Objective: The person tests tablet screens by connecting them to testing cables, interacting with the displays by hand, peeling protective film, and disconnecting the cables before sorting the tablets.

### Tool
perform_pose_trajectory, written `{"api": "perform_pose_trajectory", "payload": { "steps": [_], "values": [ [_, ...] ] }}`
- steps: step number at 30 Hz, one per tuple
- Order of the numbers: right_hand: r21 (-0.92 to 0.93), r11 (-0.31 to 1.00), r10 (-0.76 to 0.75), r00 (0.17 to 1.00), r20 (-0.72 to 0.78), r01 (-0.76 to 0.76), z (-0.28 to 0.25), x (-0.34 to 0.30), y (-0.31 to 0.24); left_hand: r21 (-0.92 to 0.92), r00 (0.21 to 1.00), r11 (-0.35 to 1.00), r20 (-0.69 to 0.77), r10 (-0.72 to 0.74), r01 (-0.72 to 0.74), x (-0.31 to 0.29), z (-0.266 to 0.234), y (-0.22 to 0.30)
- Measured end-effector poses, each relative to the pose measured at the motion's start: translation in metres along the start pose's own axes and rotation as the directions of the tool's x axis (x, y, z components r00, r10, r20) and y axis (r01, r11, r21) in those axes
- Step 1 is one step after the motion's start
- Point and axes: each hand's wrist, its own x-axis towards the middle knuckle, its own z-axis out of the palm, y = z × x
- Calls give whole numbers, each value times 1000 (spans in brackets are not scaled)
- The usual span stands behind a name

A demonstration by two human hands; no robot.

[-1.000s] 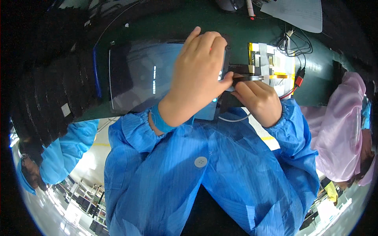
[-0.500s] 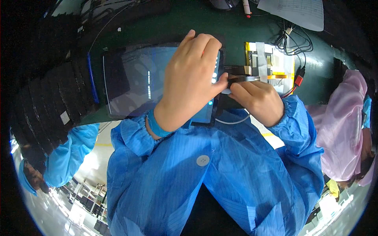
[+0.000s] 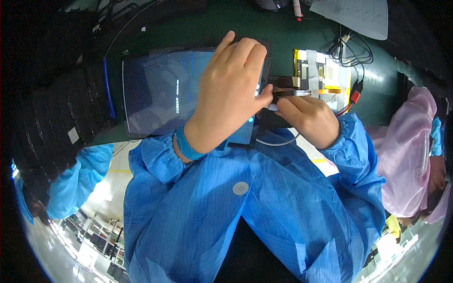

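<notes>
A tablet-like screen panel (image 3: 151,94) lies lit on the dark green table, with my left hand (image 3: 231,85) over its right part. The left fingers bend down over the panel and their tips are hidden; the thumb presses at the right edge. Beside that thumb, my right hand (image 3: 309,115) pinches a white cable plug (image 3: 272,107) against the panel's right edge. Its white cable (image 3: 278,143) loops below. A dark strip with a shiny end (image 3: 298,93) runs just above the right fingers, towards a taped battery pack (image 3: 336,75) with yellow edges.
Black cables (image 3: 351,49) lie coiled beyond the battery pack, near a red connector (image 3: 355,97). A paper sheet (image 3: 354,16) and a white pen-like stick (image 3: 297,8) are at the far side. Black ribbed material (image 3: 56,113) fills the left. People in blue (image 3: 80,181) and pink (image 3: 403,151) clothing flank me.
Slightly more of the white plug shows between my left thumb and right fingers. Both hands keep nearly the same place; the whole view has shifted a little.
</notes>
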Motion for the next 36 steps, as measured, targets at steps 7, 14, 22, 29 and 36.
{"api": "perform_pose_trajectory", "payload": {
  "steps": [7,14,22,29,36],
  "values": [
    [54,997,65,997,-47,-62,6,-5,-8,4,999,1000,31,16,-16,1,-6,-1],
    [160,910,416,831,-370,-383,4,-53,-52,122,988,993,-151,15,3,-19,-50,-21],
    [64,202,966,210,150,-977,66,-107,-76,-46,971,973,79,228,-225,-77,-56,-6],
    [297,499,867,461,-191,-814,0,-71,-78,55,828,844,237,508,-534,-66,-12,1],
    [366,694,717,553,-424,-620,-14,-16,-57,11,836,848,174,520,-530,-56,-5,4]
  ]
}}
